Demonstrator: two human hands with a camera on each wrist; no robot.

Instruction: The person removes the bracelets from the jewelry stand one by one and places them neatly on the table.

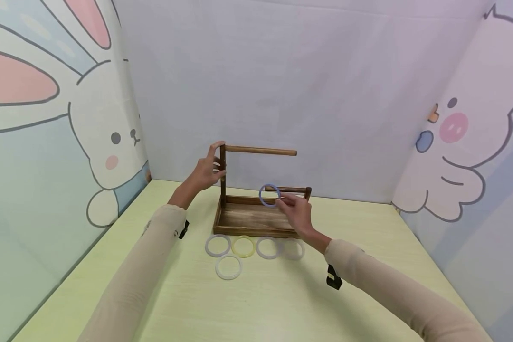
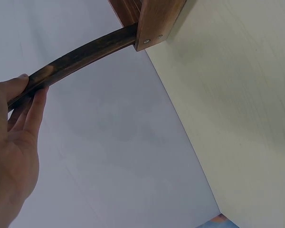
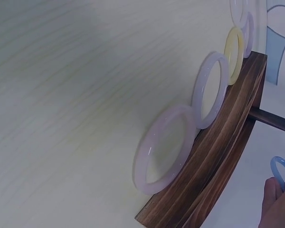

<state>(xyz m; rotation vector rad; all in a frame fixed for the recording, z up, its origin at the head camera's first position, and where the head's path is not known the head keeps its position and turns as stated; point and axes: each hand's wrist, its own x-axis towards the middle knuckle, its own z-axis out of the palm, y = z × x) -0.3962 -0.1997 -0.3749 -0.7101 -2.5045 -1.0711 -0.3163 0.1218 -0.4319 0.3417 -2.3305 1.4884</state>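
Note:
A blue bangle [image 1: 261,194] is pinched between the thumb and fingers of my right hand [image 1: 297,212], held up in front of a dark wooden rack [image 1: 256,232]. My left hand [image 1: 205,172] grips the rack's tall left post [image 1: 223,183] near its top; the left wrist view shows thumb and fingers around that post [image 2: 85,54]. From the post a bare horizontal rod [image 1: 261,151] runs right. A lower rod [image 1: 297,189] stands at the right behind my right hand. In the right wrist view only part of the blue bangle [image 3: 275,166] shows.
Several bangles lie on the table along the rack's front: a yellow one [image 1: 234,253], pale purple ones [image 1: 207,253] [image 1: 259,253], a pinkish one [image 1: 302,249]. A whitish bangle [image 1: 217,274] lies nearer. Printed cloth walls [image 1: 325,95] surround the table [image 1: 256,308].

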